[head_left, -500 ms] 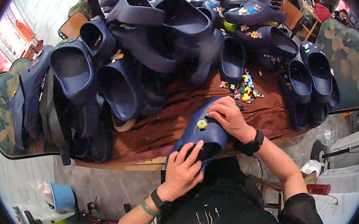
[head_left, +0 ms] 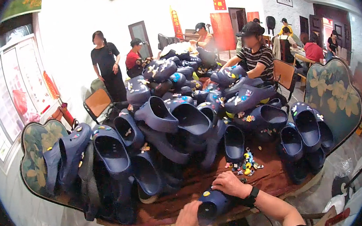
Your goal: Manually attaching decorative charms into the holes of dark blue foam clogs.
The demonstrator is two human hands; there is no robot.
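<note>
A navy blue clog (head_left: 217, 202) lies at the table's near edge between my hands, its foot opening toward me. A small yellow charm (head_left: 206, 194) sits on its upper. My left hand (head_left: 186, 220) holds the clog by the side of its opening, slightly blurred. Over the toe part bends my right hand (head_left: 231, 184), fingertips pinched together against the upper; a pale speck shows there, too small to name. Just beyond, a loose pile of colourful shoe charms (head_left: 248, 164) lies on the brown cloth (head_left: 265, 184).
Many navy clogs, some with charms, are heaped across the table; one clog (head_left: 234, 143) stands by the charms. More clogs (head_left: 306, 125) stand at the right beside a floral chair back (head_left: 338, 91). A person in a striped shirt (head_left: 260, 62) works across the table; others are farther back.
The view has tilted up, bringing the room and people into sight. My hands and the clog appear lower in the picture. Both hands remain on the clog.
</note>
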